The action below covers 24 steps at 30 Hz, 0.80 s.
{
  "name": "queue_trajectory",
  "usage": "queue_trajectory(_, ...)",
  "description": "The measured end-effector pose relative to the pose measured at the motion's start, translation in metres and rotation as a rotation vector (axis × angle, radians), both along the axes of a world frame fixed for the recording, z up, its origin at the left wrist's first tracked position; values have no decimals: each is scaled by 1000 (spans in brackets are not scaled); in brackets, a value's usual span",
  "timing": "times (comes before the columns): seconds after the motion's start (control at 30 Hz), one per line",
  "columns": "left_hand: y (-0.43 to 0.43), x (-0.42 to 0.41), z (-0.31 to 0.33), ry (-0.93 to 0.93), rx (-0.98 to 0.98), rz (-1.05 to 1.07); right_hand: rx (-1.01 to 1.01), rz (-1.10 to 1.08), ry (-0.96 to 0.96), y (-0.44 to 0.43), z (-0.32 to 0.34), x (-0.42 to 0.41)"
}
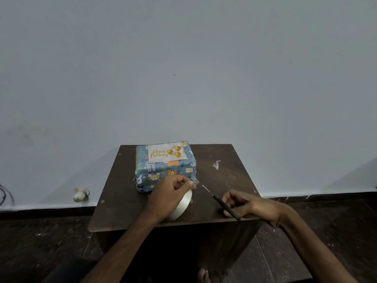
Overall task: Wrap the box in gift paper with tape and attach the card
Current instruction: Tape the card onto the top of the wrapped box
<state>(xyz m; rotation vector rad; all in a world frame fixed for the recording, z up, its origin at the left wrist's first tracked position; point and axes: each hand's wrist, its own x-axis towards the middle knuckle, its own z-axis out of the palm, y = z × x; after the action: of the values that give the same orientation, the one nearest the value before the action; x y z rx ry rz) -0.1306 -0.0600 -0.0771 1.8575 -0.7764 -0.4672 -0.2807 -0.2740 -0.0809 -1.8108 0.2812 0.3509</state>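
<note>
- Toes of a bare foot peek in at the bottom edge, right under us, on the dark floor.
- Our left hand is wrapped around the tape roll. The roll stands on its edge on the table, just in front of the box. Thumb and forefinger pinch a short clear tape end pulled up off the roll.
- Our right hand has its fingers curled around a black-handled blade. We honestly can't tell if it's scissors or a cutter. Its thin metal tip points up-left at that tape end and sits very close to it, but we can't say whether they touch.
- Now the box: it sits at the back-left of the table, close to the wall. It's fully covered in blue gift paper with cartoon animals, so it's closed up and whatever's inside is hidden.
- On top of it lies a white card reading "Happy Birthday" in gold, with gold balloons.
- One crumpled tape scrap lies on the table to the right of the box, apart from it.
- Off to the left, low on the wall, there's a small white fitting, and a dark cable shows at the left edge.
</note>
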Motion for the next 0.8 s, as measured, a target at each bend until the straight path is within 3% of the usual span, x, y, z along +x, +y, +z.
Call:
queue_trajectory(0.57,0,-1,0,3,-7,-4,-106,-62,-123,28,-2,25)
queue_trajectory(0.8,0,2,1,47,-15,-12,-40,-83,-199,26,-1,29)
